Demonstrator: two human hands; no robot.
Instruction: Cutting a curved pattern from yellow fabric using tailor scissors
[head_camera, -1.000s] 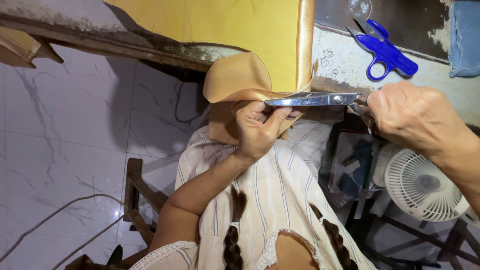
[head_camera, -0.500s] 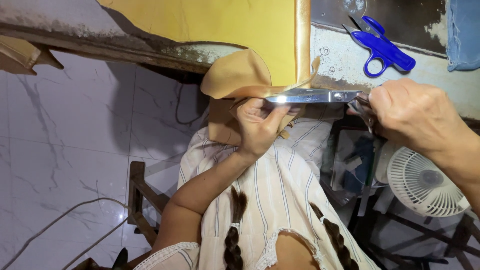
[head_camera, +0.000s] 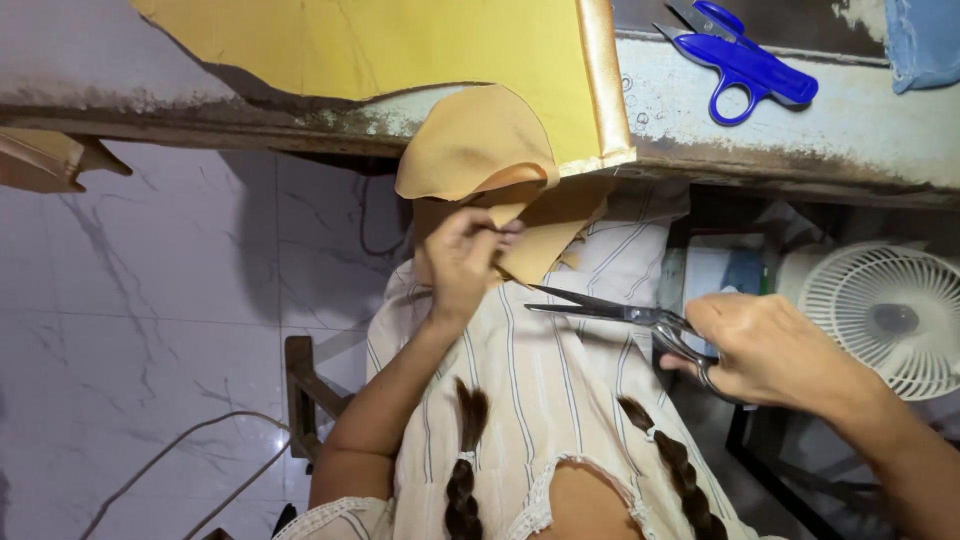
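Observation:
My left hand (head_camera: 462, 262) pinches the hanging edge of a tan-yellow fabric piece (head_camera: 478, 140) that droops off the worn table edge (head_camera: 700, 110). My right hand (head_camera: 770, 352) grips the handles of metal scissors (head_camera: 600, 308), whose blades stand slightly apart and point left, below and apart from the fabric. A larger yellow fabric sheet (head_camera: 400, 45) with a shiny folded hem lies on the table above.
Blue-handled scissors (head_camera: 745, 65) lie on the table at upper right, next to a blue cloth (head_camera: 925, 40). A white fan (head_camera: 885, 315) stands on the floor at right. A wooden chair (head_camera: 300, 390) and a cable (head_camera: 180, 460) are on the white marble floor at left.
My right hand has drawn the metal scissors down and away from the fabric edge at the table. My left hand stays pinched on the fabric.

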